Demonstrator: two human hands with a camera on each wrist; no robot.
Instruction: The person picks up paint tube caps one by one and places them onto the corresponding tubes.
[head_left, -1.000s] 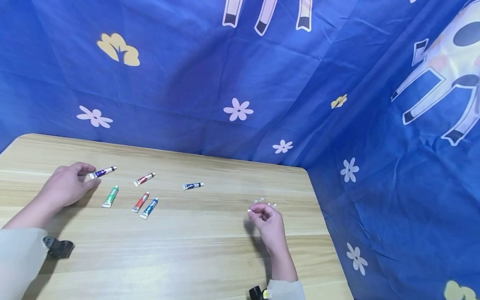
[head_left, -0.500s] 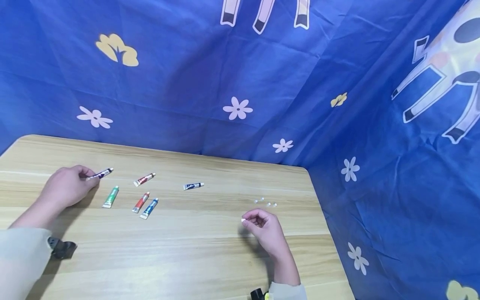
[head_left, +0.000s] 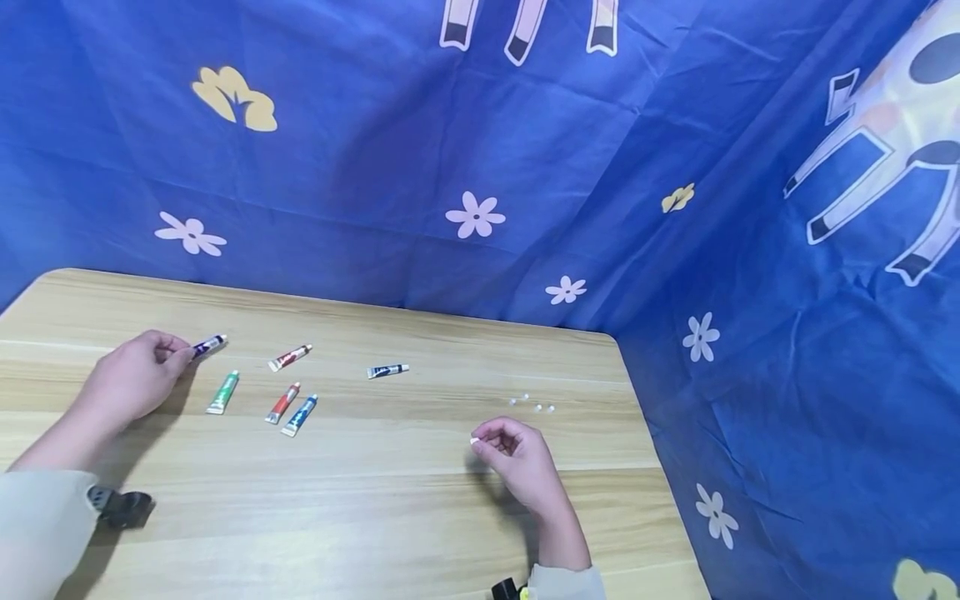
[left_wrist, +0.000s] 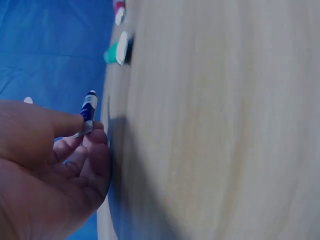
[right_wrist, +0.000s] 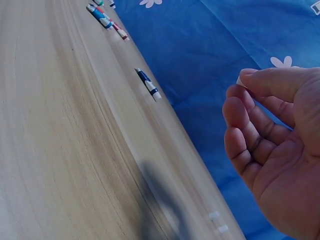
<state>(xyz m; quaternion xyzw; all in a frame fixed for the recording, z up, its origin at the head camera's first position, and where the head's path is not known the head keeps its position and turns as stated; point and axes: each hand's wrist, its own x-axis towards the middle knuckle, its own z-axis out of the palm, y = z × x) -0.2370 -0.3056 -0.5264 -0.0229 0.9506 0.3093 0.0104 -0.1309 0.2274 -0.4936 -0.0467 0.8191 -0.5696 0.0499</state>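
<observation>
At the table's left, my left hand (head_left: 138,379) pinches the flat end of a small purple paint tube (head_left: 210,345) between thumb and fingers. The tube's white-tipped end points away from the palm, as the left wrist view shows of the tube (left_wrist: 89,106). My right hand (head_left: 521,462) is raised above the table at the right. Its thumb and index finger pinch a tiny white piece (right_wrist: 239,80), which looks like a tube cap and is mostly hidden by the fingertips. Just beyond that hand lie several similar small white pieces (head_left: 538,407).
Near my left hand lie a green tube (head_left: 222,392), a dark red tube (head_left: 290,357), an orange-red tube (head_left: 282,403) and a blue tube (head_left: 300,415). A navy tube (head_left: 387,371) lies mid-table. Blue patterned cloth (head_left: 337,167) hangs behind the wooden table (head_left: 337,517).
My right hand has moved left and nearer, away from the loose white pieces, carrying its white piece. My left hand has shifted slightly and still holds the purple tube.
</observation>
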